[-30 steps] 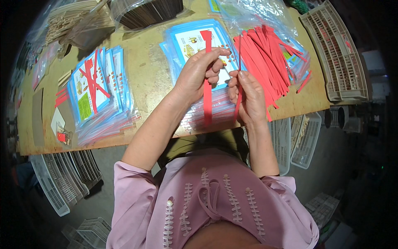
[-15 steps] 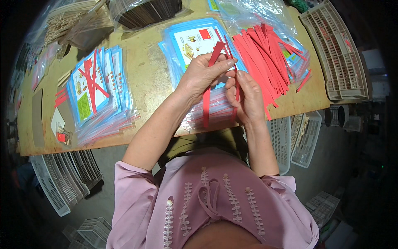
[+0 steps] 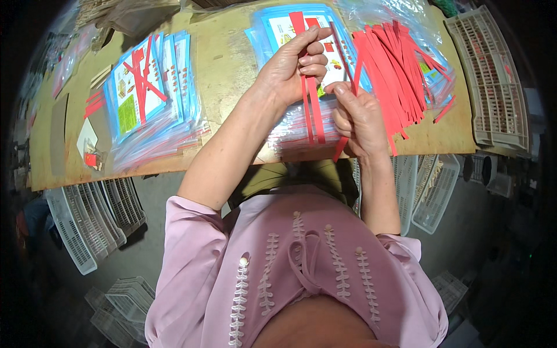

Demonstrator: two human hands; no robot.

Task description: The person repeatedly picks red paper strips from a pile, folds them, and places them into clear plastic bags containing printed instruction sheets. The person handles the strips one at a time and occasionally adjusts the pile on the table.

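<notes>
My left hand is closed around red strips, whose ends stick out above the fingers and hang down below them. To its right, my right hand pinches another flat red strip between thumb and fingers; its lower end shows under the palm. The hands are apart, above a stack of blue-bordered printed cards in clear zip bags. Close by on the right lies a fanned pile of loose red strips. Over on the left, a second stack of bagged cards has several red strips crossed on top.
A beige slotted plastic crate stands at the table's right edge. White crates sit below the table on both sides. A grey-brown strip and a small white piece lie at the left.
My hands have drawn apart, the left one upward and the right one holding a strip at the right. The whole view has shifted, so the table sits higher.
</notes>
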